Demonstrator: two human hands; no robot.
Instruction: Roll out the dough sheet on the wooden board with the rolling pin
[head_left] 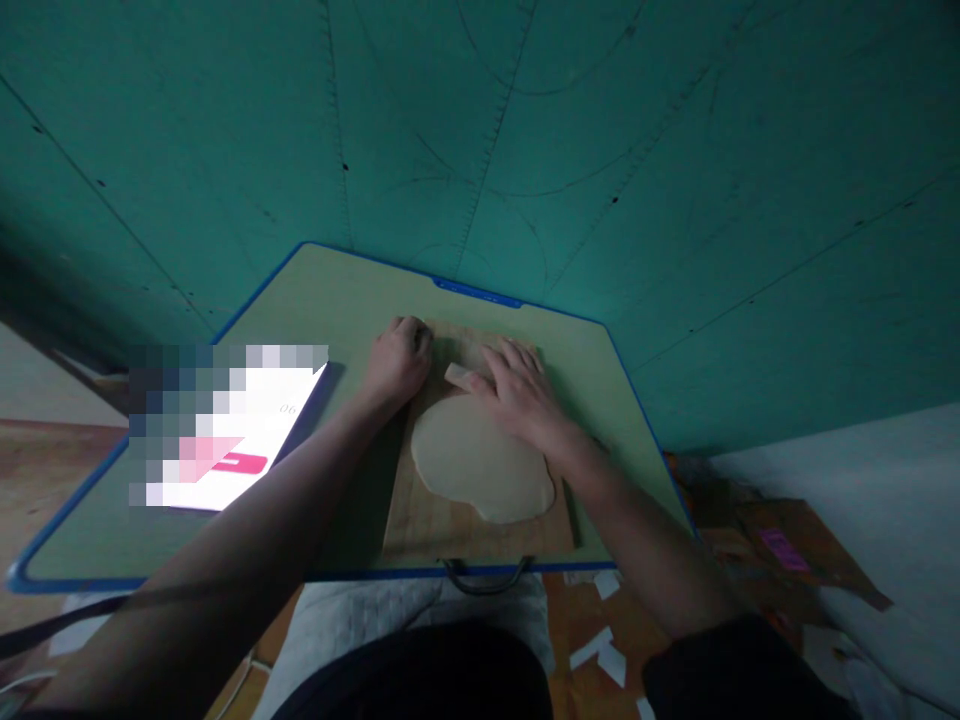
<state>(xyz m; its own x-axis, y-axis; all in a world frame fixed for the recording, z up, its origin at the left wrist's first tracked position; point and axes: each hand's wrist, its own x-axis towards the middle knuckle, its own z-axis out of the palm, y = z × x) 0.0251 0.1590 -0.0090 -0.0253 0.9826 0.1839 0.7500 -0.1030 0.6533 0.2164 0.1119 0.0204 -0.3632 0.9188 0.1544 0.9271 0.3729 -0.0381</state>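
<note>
A flat, uneven sheet of pale dough [480, 455] lies on a wooden board [435, 528]. My right hand [517, 385] rests over the dough's upper part with its fingers stretched forward. A small light piece [457, 376] sticks out left of its thumb; whether the hand grips it is unclear. My left hand [401, 360] is at the board's upper left edge, its fingers curled, and what they hold, if anything, is hidden.
The board lies on a small table [337, 290] with a blue rim and a metal handle [487, 580] in front. A lit, partly blurred screen [262, 420] stands left. Behind is a green wall [480, 120]; cardboard [810, 550] lies right.
</note>
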